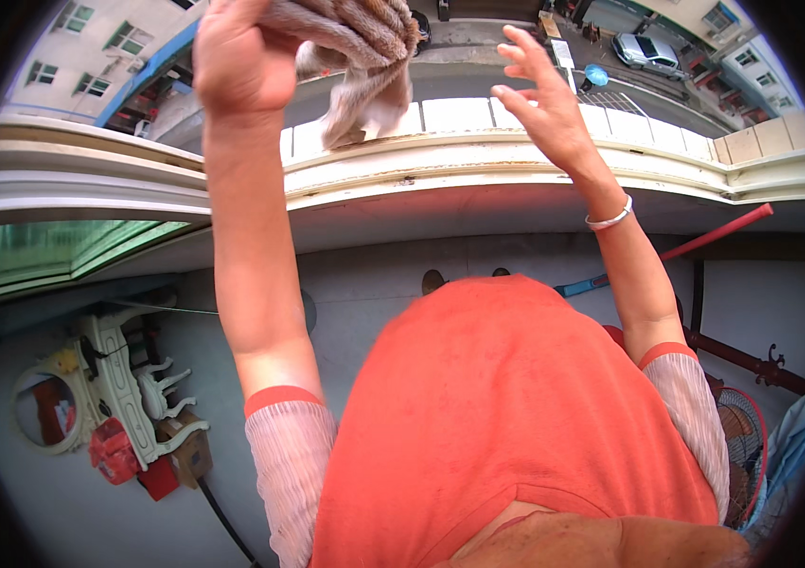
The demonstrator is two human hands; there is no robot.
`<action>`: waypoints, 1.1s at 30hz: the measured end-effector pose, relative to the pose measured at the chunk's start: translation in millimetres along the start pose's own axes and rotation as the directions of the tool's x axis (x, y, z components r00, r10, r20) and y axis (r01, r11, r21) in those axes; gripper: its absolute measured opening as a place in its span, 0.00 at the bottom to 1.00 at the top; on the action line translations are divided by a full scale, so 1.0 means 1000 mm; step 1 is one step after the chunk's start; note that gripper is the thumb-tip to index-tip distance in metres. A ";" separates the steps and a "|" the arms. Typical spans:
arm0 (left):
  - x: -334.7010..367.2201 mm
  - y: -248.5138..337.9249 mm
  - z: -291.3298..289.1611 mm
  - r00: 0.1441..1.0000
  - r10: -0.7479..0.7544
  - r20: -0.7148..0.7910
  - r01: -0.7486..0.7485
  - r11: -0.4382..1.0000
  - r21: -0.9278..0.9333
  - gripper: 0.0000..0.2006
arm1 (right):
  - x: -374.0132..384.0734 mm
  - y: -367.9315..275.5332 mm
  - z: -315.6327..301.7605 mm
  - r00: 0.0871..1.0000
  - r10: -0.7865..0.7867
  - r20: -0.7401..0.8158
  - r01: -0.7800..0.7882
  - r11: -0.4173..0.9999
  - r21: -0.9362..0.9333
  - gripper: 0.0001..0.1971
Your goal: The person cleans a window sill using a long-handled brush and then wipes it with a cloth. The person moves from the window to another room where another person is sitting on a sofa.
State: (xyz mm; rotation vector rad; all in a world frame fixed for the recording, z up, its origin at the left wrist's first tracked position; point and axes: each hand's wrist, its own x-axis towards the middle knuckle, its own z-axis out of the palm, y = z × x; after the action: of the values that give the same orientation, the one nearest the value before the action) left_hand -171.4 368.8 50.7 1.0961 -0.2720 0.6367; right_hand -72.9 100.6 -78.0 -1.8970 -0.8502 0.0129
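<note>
At the top of the view my left hand (pixel 243 66) grips a greyish-brown fluffy cloth (pixel 364 47), its fingers wrapped round one end. The cloth hangs bunched past the window, and its lower end comes down close to the white tiled outer ledge (pixel 450 115). My right hand (pixel 546 104), with a silver bracelet (pixel 610 214) at the wrist, is raised to the right of the cloth and apart from it. Its fingers are spread and nothing is in them. Both forearms reach over the cream window frame (pixel 402 180).
A green-tinted glass pane (pixel 52 251) stands at left. Behind it on the floor are a white dressing table (pixel 128 388), an oval mirror (pixel 47 412) and a red bag (pixel 114 451). A red-and-blue pole (pixel 719 232) leans at right, near a fan (pixel 743 445). Below outside lies a street with a silver car (pixel 648 52).
</note>
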 end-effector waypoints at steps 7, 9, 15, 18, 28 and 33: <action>-0.030 0.083 -0.007 0.985 -0.036 0.168 0.066 0.982 -0.179 0.16 | 0.014 -0.024 0.050 0.888 -0.289 0.357 -0.019 0.752 0.658 0.35; -0.039 0.084 -0.017 0.989 -0.072 0.129 0.100 0.970 -0.220 0.17 | 0.000 -0.038 0.038 0.870 -0.349 0.350 0.075 0.793 0.604 0.34; -0.100 0.052 -0.075 0.945 -0.182 -0.272 0.236 0.955 0.181 0.23 | -0.058 -0.023 -0.008 0.926 -0.340 0.165 0.334 0.940 0.065 0.33; -0.134 0.025 -0.072 0.934 -0.228 -0.275 0.329 0.852 0.408 0.23 | -0.088 -0.012 -0.022 0.936 -0.341 0.084 0.350 0.925 -0.146 0.32; -0.115 -0.073 0.013 0.904 -0.419 0.083 0.305 0.770 0.560 0.10 | -0.161 0.042 -0.104 0.966 -0.258 -0.005 0.209 0.794 -0.571 0.43; -0.108 -0.132 0.072 0.855 -0.482 0.193 0.377 0.832 0.408 0.17 | -0.173 0.043 -0.176 0.965 -0.242 -0.104 0.111 0.731 -0.674 0.41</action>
State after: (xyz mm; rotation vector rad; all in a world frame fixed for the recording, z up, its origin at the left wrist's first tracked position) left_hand -170.8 228.0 -69.2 1.5508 -0.1473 0.1069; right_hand -115.0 -146.1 -87.2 -2.4144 -0.9833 -0.6658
